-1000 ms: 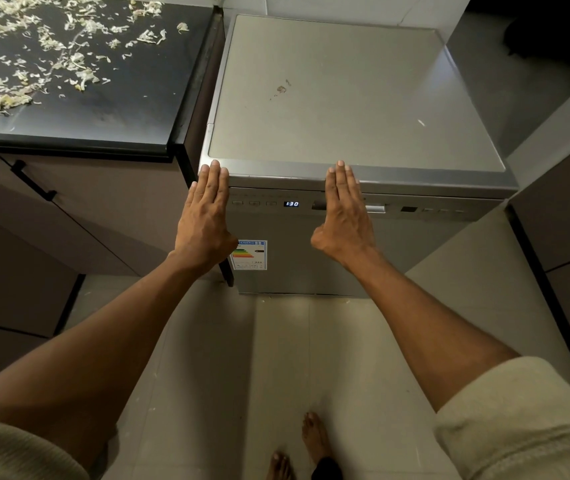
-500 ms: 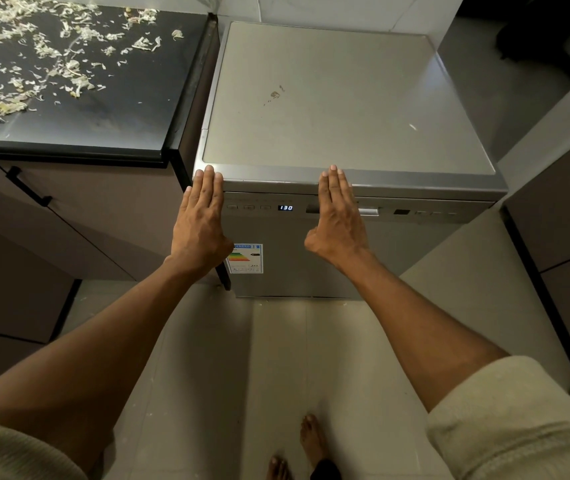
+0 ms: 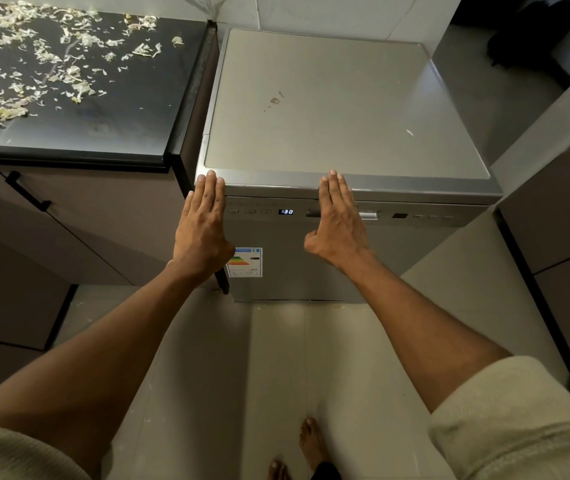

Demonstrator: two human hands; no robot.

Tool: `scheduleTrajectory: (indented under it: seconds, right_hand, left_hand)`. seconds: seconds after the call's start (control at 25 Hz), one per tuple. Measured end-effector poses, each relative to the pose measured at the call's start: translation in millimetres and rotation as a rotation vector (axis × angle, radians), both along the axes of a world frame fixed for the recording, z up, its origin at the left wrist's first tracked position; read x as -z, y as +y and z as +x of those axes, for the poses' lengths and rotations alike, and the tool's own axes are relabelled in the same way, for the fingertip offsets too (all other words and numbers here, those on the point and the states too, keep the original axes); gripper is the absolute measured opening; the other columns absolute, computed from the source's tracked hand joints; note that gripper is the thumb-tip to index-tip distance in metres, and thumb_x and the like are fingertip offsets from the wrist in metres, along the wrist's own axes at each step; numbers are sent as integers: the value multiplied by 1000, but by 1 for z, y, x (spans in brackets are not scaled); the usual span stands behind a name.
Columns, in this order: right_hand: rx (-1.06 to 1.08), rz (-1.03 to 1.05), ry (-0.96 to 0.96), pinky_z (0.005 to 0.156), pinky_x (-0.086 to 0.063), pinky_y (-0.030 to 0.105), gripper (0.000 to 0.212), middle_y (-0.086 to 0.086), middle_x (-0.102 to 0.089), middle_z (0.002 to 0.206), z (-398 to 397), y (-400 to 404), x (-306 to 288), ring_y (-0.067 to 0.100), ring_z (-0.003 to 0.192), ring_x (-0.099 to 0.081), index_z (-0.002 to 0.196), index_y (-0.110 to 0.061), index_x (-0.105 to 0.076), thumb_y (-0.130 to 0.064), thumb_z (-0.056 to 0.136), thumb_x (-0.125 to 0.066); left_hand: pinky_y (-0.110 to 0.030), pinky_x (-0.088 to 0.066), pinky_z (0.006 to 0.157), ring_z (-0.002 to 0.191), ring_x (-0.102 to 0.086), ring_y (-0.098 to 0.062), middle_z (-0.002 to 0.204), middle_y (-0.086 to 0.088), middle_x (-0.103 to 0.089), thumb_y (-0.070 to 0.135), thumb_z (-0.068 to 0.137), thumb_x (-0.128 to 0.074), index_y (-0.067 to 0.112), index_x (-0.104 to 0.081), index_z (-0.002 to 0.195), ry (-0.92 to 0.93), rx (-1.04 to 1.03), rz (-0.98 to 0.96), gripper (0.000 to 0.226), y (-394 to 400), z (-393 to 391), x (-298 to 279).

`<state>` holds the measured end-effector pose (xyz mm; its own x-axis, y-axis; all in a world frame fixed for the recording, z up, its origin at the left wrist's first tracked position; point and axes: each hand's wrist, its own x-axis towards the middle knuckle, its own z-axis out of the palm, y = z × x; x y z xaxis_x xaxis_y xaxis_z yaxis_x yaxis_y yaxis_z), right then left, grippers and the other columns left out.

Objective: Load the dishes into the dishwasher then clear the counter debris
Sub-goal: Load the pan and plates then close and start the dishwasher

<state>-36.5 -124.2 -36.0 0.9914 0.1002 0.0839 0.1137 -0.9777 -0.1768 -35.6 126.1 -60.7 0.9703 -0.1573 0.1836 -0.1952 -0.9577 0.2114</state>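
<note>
Nothing has moved: left hand (image 3: 204, 230) and right hand (image 3: 339, 220), fingers straight, press dishwasher (image 3: 328, 109) shut; next, clear debris (image 3: 34, 64).

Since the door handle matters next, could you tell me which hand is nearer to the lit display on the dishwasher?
Right. The right hand lies just right of the display; the left hand rests farther off, at the dishwasher's left corner.

floor (image 3: 276, 358): pale tiles | cabinet (image 3: 79, 220): brown door with a black handle (image 3: 29, 190), left of the floor | second cabinet (image 3: 560, 220): right of the floor | dark object (image 3: 532, 32): on the floor, far right corner
</note>
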Motion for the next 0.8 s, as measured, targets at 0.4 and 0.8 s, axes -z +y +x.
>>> scheduleTrajectory:
  seconds: [0.4,0.8]
  right_hand:
    - [17,-7,50,127,-5,40,104,18,3,167,1,3,-4,29,154,7,158,-1,-1,-25,79,-64]
    - [33,-56,218,126,0,37,109,17,11,166,3,8,-29,28,154,11,158,-2,5,-39,83,-65]
  left_hand:
    - [-40,1,125,153,11,-26,166,-12,7,35,69,-88,9,0,159,28,19,-20,128,3,2,3]
    - [-35,2,123,152,11,-22,166,-10,7,30,76,-81,11,0,159,148,62,-30,118,10,3,-22]
